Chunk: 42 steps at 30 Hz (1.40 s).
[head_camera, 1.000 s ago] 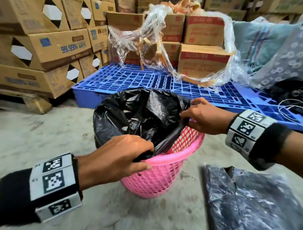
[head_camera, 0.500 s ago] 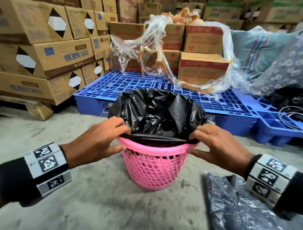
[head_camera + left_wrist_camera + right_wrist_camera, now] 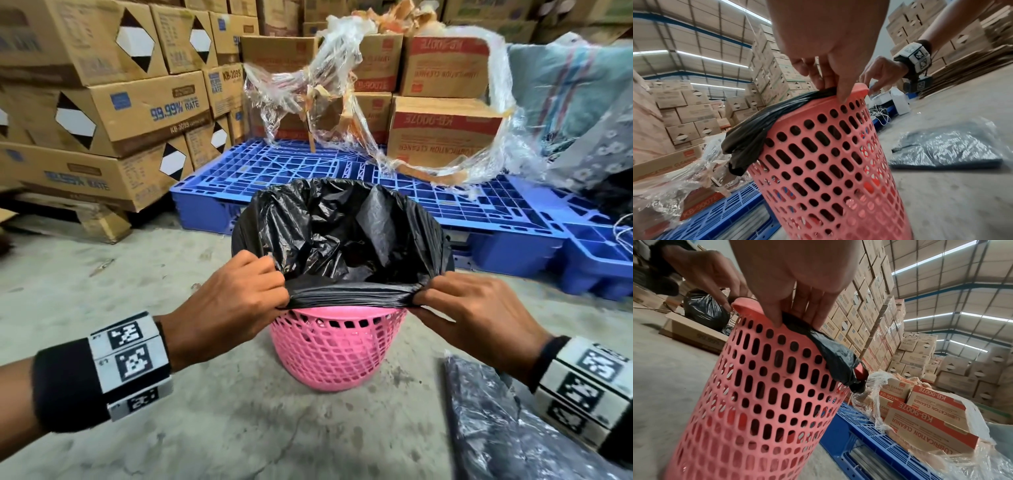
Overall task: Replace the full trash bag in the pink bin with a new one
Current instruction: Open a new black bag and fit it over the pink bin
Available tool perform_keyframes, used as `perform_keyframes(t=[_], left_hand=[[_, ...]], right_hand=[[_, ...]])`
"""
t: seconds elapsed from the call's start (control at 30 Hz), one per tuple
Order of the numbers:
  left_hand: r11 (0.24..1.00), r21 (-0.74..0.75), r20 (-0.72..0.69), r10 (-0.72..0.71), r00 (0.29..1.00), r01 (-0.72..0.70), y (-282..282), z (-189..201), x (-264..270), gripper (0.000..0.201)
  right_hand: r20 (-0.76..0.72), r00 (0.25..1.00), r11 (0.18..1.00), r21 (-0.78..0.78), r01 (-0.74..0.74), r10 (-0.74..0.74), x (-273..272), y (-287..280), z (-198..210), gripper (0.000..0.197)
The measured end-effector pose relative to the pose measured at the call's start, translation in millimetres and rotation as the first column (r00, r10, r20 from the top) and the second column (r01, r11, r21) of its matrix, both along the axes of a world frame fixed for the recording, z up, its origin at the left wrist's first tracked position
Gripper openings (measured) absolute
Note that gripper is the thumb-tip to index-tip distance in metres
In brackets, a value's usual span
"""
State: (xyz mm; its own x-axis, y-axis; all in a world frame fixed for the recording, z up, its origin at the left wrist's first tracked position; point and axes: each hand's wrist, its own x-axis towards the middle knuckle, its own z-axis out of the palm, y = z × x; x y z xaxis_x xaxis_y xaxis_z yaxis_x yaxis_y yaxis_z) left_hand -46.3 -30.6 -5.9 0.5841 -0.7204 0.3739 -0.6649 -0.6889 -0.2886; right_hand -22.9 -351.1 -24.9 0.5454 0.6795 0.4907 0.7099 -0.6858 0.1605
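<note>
A pink perforated bin (image 3: 329,353) stands on the concrete floor in front of me. A black trash bag (image 3: 342,236) lines it, its mouth spread over the far and side rims. My left hand (image 3: 239,301) pinches the bag's bunched near edge at the rim's left. My right hand (image 3: 459,308) pinches the same edge at the right, and the plastic is stretched taut between them. In the left wrist view the left hand (image 3: 828,78) holds the black bag (image 3: 760,123) against the bin (image 3: 830,162). In the right wrist view the right hand (image 3: 797,309) grips the bag (image 3: 834,353) at the bin (image 3: 756,386) rim.
A blue pallet (image 3: 308,171) lies right behind the bin, carrying cartons (image 3: 442,133) and loose clear wrap (image 3: 318,85). Stacked boxes (image 3: 102,113) fill the left. A pack of dark bags (image 3: 507,431) lies on the floor at right. A filled black bag (image 3: 705,309) sits behind on the floor.
Both hands moved from the bin's sides to its near rim. The bag's near edge, loose inside before, is now pulled out and stretched across the front rim.
</note>
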Motion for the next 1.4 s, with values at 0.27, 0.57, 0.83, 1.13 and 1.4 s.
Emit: perform_keyframes(t=[0.27,0.57,0.83,1.13,1.4], left_hand=[[0.987,0.14,0.178,-0.098,0.979,0.073,4,-10,-3,0.028],[0.941,0.323,0.23,-0.183,0.956,0.102,3,-18,3,0.033],[0.963,-0.258,-0.103,-0.107,0.989,0.078,20,1,4,0.021],[0.98,0.079,-0.453,0.196,0.87,-0.18,8,12,41,0.073],[0.993,-0.041,-0.406,-0.121,0.906,0.114,-10,17,-14,0.048]], right_hand=[[-0.007,0.994,0.993,-0.042,-0.106,0.106,-6,-14,-2,0.015],[-0.053,0.976,0.93,-0.294,-0.219,0.213,4,-18,10,0.027],[-0.209,0.975,0.98,0.198,-0.032,0.074,8,-27,22,0.014],[-0.311,0.947,0.964,-0.265,-0.006,-0.08,38,-3,39,0.03],[-0.332,0.943,0.907,-0.396,-0.145,0.006,1,-34,54,0.031]])
